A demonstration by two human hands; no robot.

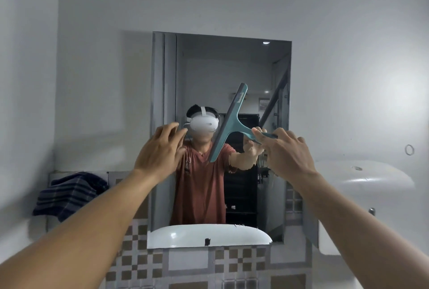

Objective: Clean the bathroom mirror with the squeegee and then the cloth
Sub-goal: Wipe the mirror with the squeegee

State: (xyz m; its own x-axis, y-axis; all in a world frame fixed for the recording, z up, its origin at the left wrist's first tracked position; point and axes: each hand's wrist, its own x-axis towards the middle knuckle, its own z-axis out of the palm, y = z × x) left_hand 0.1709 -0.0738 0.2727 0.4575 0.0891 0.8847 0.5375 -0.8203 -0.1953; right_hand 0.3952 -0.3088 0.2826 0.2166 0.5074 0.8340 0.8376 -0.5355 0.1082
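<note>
A rectangular mirror (232,63) hangs on the white wall straight ahead and reflects a person in a red shirt. My right hand (284,149) grips the handle of a teal squeegee (228,123), whose long blade stands tilted in front of the mirror's middle. My left hand (160,151) hovers left of the blade with fingers spread and holds nothing. A dark plaid cloth (67,193) lies draped on a ledge at the lower left, away from both hands.
A white basin (362,179) juts from the wall at the right, and its reflection fills the mirror's bottom edge. Checkered brown and white tiles (243,260) cover the wall below the mirror. A small ring hook (409,149) is fixed at the right.
</note>
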